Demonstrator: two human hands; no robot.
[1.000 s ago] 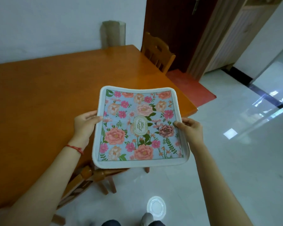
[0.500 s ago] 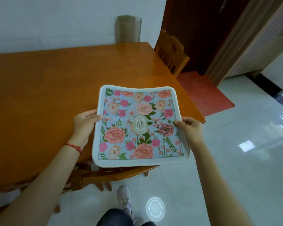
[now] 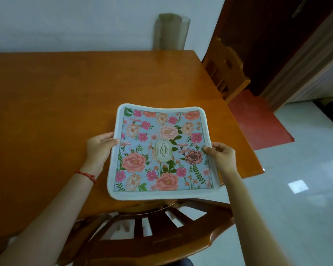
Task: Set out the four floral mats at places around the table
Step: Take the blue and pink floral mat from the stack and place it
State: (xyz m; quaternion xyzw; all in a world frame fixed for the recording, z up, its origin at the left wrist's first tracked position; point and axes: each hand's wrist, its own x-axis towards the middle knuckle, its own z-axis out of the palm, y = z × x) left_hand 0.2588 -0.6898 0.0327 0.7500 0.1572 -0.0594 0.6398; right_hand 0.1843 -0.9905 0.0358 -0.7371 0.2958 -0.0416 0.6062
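A square floral mat (image 3: 161, 150) with a white border, blue ground, pink and peach flowers hangs flat over the near right part of the orange wooden table (image 3: 56, 104). My left hand (image 3: 100, 145) pinches its left edge, thumb on top. My right hand (image 3: 222, 155) pinches its right edge. Whether more mats lie beneath the top one is hidden. The mat's near edge overhangs the table edge, above a chair back.
A wooden chair (image 3: 161, 233) stands tucked in right below me. Another chair (image 3: 226, 72) is at the table's right side. A greyish cylinder (image 3: 171, 31) stands by the wall behind the table. A red doormat (image 3: 258, 121) lies on the tiled floor to the right.
I have stepped closer to the table; the mat, still held by both hands, now lies farther over the tabletop, and the near chair back fills the bottom of the view.
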